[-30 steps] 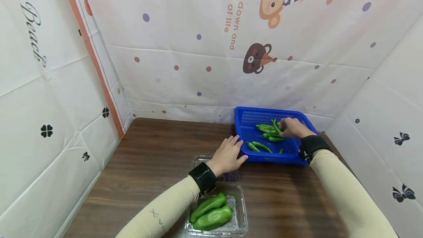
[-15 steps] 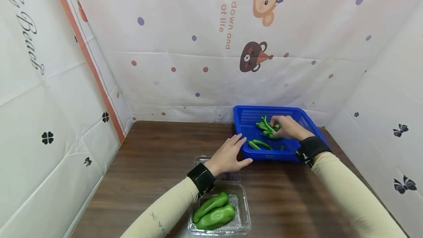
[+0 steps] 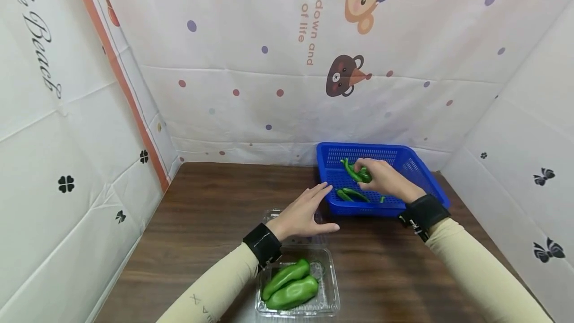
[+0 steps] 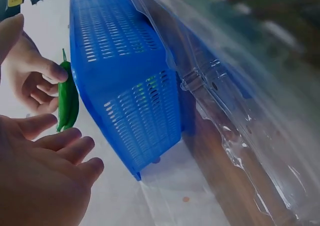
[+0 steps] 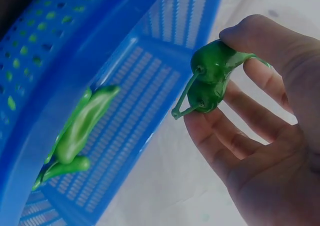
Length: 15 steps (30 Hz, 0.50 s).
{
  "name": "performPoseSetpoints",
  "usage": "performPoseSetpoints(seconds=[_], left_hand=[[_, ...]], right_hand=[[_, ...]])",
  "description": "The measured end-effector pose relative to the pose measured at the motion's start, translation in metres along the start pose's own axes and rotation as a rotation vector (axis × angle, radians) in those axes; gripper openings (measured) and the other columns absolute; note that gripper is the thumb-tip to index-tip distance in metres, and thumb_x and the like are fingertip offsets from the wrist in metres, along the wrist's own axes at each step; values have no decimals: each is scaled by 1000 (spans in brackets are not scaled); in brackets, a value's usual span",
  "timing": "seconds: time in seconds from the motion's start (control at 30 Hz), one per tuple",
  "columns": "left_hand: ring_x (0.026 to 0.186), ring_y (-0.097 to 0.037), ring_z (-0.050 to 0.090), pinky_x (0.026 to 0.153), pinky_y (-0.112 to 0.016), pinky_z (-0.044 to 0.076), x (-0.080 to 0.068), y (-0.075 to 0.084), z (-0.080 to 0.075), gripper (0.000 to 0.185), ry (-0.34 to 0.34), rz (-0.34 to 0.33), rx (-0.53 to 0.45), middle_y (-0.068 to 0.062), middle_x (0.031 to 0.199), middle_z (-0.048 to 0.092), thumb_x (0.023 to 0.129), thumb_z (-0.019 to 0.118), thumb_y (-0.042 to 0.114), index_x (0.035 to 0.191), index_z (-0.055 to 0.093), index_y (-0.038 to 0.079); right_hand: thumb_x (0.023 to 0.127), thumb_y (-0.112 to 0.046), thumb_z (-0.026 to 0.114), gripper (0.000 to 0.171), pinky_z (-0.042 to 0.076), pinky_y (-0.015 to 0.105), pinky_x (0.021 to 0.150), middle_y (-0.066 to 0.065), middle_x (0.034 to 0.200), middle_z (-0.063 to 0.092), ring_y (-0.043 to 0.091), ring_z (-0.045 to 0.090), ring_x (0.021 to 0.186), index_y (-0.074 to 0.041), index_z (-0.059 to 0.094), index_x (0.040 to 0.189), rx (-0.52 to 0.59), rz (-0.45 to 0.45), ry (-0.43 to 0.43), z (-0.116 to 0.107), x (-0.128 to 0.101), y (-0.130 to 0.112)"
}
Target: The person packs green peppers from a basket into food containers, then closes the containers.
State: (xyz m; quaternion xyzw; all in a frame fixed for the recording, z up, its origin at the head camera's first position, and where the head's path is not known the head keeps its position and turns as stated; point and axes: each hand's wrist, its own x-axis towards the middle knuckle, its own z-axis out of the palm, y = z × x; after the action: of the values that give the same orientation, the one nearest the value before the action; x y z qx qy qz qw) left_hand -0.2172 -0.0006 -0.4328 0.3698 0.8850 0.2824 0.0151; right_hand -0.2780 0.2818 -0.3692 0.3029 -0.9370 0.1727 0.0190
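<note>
My right hand [image 3: 381, 179] pinches two green chili peppers [image 3: 356, 172] above the blue basket [image 3: 430, 183]; two more lie below my fingers. My left hand [image 3: 302, 213], fingers spread, hovers beside the basket's near-left corner.

Dark wood table [image 3: 202, 223]; blue basket [image 3: 403, 156] at far right; clear clamshell tray [image 3: 329, 288] at near edge
</note>
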Motion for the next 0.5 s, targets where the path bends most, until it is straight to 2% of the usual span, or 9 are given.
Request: performPoseSetpoints(seconds=[0.23, 0.37, 0.43, 0.5], left_hand=[[157, -23, 18, 127, -42, 14, -15, -2, -5, 101, 11, 28, -24, -8, 170, 22, 89, 73, 59, 164, 25, 13], [157, -24, 17, 127, -43, 14, -25, -2, -8, 102, 9, 46, -45, -7, 170, 21, 89, 74, 59, 164, 24, 12], [157, -24, 17, 127, -42, 14, -28, -2, -10, 102, 11, 55, -51, -7, 170, 21, 88, 74, 59, 165, 24, 13], [157, -23, 17, 127, -42, 14, -32, -1, -12, 103, 14, 65, -50, -8, 170, 21, 88, 74, 60, 165, 23, 14]], right_hand=[[85, -7, 83, 32, 44, 35, 66, 5, 97, 63, 16, 51, 74, -7, 63, 110, -26, -87, 30, 5, -5, -18], [85, -8, 84, 36, 54, 43, 78, 9, 107, 66, 25, 62, 92, -6, 63, 114, -21, -108, 46, 10, -10, -27], [84, -8, 85, 37, 55, 47, 84, 10, 111, 66, 29, 64, 101, -7, 63, 115, -16, -119, 60, 11, -11, -33], [83, -8, 85, 38, 55, 48, 85, 9, 111, 66, 29, 64, 104, -8, 63, 115, -9, -135, 72, 13, -13, -39]])
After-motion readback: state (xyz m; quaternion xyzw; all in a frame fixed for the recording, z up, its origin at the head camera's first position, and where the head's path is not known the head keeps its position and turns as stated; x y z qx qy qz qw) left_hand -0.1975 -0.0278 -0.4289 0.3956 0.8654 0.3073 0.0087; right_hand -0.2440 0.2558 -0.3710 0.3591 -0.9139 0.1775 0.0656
